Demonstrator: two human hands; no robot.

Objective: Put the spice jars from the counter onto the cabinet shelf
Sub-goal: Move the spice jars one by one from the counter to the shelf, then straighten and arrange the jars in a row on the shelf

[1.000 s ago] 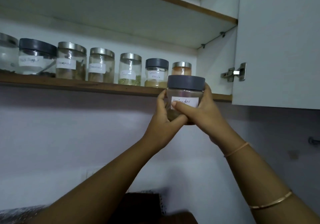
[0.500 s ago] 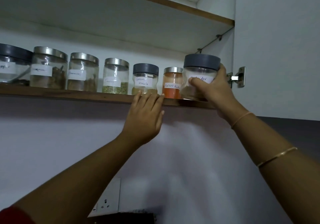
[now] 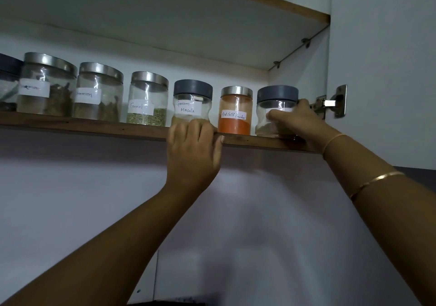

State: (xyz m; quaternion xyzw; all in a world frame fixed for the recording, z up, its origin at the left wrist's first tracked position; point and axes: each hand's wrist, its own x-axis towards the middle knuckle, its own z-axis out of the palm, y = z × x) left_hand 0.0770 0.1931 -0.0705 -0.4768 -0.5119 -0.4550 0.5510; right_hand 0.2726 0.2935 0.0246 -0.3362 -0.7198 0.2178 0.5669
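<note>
Grey-lidded clear glass jar (image 3: 271,107) with brownish spice sat at the right end of the brown wooden cabinet shelf (image 3: 82,126), base apparently down on the board, just beside the steel-lidded jar of orange red chilli powder (image 3: 234,112); contact between the two could not be told. Right hand (image 3: 297,121) had its grip wrapped round the jar's right side, one digit lying across the front over the white label, so the label was unreadable. Left hand (image 3: 192,147) hooked its fingers over the shelf's front edge, in front of the grey-lidded garam masala jar (image 3: 192,102); its grip was on the board, no jar in it. Further left in the row stood a steel-lidded fennel jar (image 3: 147,100), a steel-lidded jar with label ending "mon" (image 3: 99,93), a steel-lidded jar with blurred label (image 3: 46,86) and a dark-lidded jar cut off by the frame (image 3: 7,83). White cabinet door (image 3: 382,57) hung open at right, metal hinge (image 3: 335,103) near the right hand. Progress, as a judgement: seven jars were on the shelf counting the held one, and this placement looked all but done, only the release left. The surface below was out of view, so whether more jars waited there could not be told. Hardly any room showed past the held jar on the right.
</note>
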